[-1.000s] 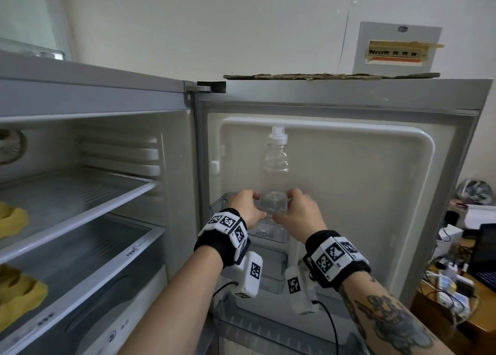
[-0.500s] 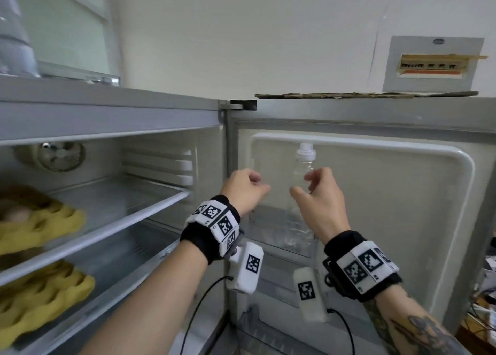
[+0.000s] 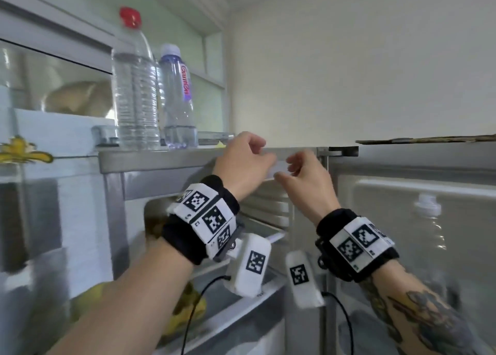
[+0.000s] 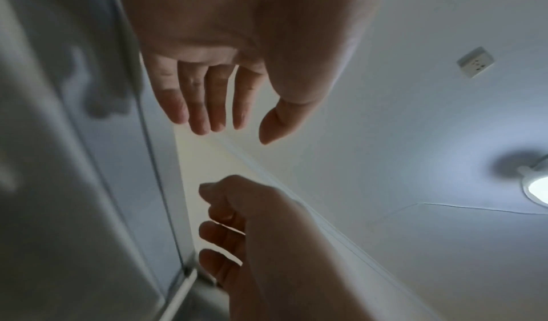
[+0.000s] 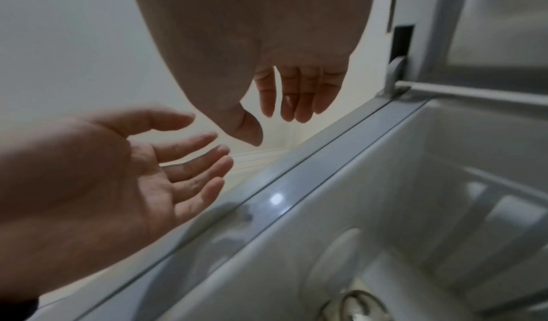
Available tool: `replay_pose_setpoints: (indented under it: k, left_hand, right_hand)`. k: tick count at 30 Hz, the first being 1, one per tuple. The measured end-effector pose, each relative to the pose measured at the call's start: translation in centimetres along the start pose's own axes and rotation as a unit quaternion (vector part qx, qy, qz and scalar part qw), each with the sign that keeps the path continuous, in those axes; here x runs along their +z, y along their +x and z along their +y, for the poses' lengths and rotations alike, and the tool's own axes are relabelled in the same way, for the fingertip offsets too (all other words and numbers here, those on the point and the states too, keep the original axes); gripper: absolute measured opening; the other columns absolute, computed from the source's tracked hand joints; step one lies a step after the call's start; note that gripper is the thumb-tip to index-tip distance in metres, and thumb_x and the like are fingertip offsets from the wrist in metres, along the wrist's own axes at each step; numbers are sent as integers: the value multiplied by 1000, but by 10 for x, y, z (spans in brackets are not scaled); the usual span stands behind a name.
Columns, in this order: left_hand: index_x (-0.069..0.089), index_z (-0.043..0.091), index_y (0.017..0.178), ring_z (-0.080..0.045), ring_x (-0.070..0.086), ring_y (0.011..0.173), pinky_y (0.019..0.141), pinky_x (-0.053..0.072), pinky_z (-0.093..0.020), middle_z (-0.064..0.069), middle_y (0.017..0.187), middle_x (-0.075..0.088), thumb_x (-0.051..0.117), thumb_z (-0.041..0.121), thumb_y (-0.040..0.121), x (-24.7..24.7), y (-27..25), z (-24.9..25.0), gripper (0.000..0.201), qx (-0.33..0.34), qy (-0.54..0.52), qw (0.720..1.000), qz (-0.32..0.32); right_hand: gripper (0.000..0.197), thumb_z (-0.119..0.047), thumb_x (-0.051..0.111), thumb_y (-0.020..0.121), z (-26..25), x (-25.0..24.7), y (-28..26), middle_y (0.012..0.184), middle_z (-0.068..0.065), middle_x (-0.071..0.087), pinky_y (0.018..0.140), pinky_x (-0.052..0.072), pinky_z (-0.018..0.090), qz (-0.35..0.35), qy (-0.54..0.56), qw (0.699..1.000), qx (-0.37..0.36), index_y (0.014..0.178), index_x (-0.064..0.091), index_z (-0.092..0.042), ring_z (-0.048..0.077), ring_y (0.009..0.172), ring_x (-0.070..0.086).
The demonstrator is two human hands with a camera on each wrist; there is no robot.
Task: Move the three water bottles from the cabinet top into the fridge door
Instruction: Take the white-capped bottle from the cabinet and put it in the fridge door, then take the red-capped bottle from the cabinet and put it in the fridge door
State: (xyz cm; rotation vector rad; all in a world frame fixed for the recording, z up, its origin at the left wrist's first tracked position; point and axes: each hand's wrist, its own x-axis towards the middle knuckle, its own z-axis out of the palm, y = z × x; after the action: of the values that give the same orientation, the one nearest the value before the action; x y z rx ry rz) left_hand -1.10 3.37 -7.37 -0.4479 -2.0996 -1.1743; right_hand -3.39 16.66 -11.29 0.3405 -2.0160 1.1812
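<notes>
Two water bottles stand on the grey cabinet top [image 3: 161, 157]: a tall clear one with a red cap [image 3: 134, 86] and, right of it, a shorter one with a pale cap and pink label [image 3: 178, 99]. A third clear bottle [image 3: 429, 233] stands blurred in the open fridge door [image 3: 402, 172] at the right. My left hand [image 3: 257, 150] is raised to the top's front edge, right of the two bottles, fingers loosely curled and empty. My right hand [image 3: 290, 166] hovers beside it, also empty. The wrist views show the left hand [image 4: 237, 133] and the right hand [image 5: 272, 129] holding nothing.
Yellow egg trays [image 3: 188, 309] lie on the shelves inside the open fridge. A low glass dish [image 3: 212, 135] sits behind the bottles. A cardboard sheet [image 3: 424, 139] lies on the door's top edge. A cupboard with glass panes [image 3: 53, 80] stands behind the cabinet top at left.
Both hands let go of the bottle in the door and rose to the cabinet top's edge. The view swung up and left, bringing the two standing bottles into sight.
</notes>
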Motion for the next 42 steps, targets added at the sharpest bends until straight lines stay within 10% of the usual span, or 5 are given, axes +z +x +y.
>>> replay_pose_setpoints:
  k: [12,19,22,31,42]
  left_hand:
    - [58,17,120,-19,55,111,93,46,-31,0,115,58,69,28,79,-158,22,7,44,-35,141,966,214]
    - [52,12,134,-30,55,117,101,44,-45,-7,132,57,70,50,54,-184,42,4,90,-162,141,969,124]
    - [59,23,126,-28,58,114,98,47,-47,-1,126,62,68,53,59,-185,51,1,74,-184,172,963,90]
    - [50,25,133,-25,64,106,89,54,-45,-1,124,64,81,68,25,-184,85,-52,120,-195,141,968,67]
    - [68,29,106,-22,73,82,69,60,-43,4,95,75,76,69,24,-185,62,-26,91,-168,194,961,102]
  right_hand:
    - [46,-29,69,79,-118,80,46,118,6,52,81,43,30,-95,110,986,-85,118,49,-16,21,102,54]
    - [65,-29,73,73,-141,100,54,123,11,48,92,49,43,-115,121,983,-72,127,39,-14,29,106,56]
    - [75,-24,74,74,-138,100,57,130,12,43,97,48,43,-112,122,985,-57,135,31,-13,29,111,53]
    - [87,-24,74,78,-130,99,59,113,6,51,78,38,29,-169,105,979,-52,143,17,-14,24,98,54]
    - [90,-34,76,76,-133,94,53,138,13,44,94,41,33,-142,90,984,-56,145,23,-12,28,124,48]
